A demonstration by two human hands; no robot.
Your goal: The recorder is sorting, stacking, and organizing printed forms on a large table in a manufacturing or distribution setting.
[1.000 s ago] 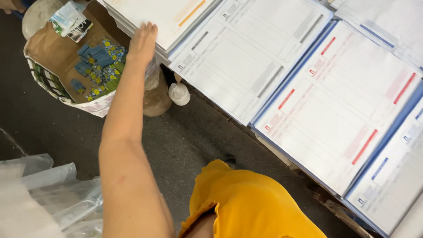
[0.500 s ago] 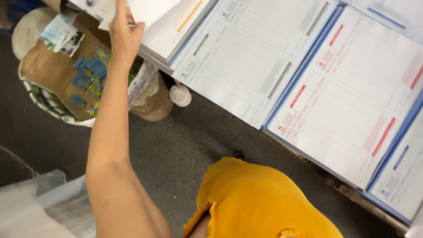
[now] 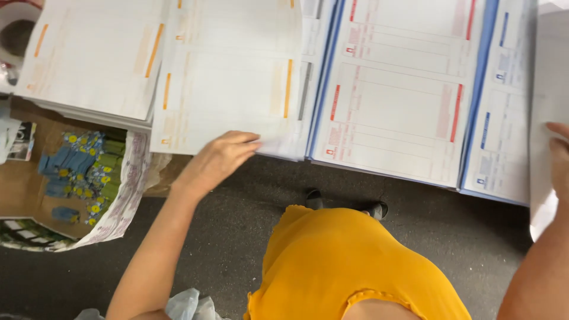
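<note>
My left hand (image 3: 220, 157) pinches the lower right corner of a white form sheet with orange bars (image 3: 228, 77), which lies over the stacks at the table's front edge. At the far right, my right hand (image 3: 559, 159) grips white paper sheets (image 3: 548, 89), thumb on top. Between the two hands lie a stack of red-marked forms (image 3: 394, 101) and a stack of blue-marked forms (image 3: 501, 118). Another orange-marked stack (image 3: 89, 59) sits to the left of my left hand.
Below the table at the left stands an open sack (image 3: 121, 198) with blue and yellow packets (image 3: 83, 172). The floor (image 3: 237, 237) is dark. My yellow garment (image 3: 349, 266) and black shoes (image 3: 376, 208) fill the lower middle. Clear plastic (image 3: 186, 305) shows at the bottom.
My left hand has come down from the far-left stack and moved right onto the orange-barred sheet. The view has swung right, and my right hand with its sheets has come into view.
</note>
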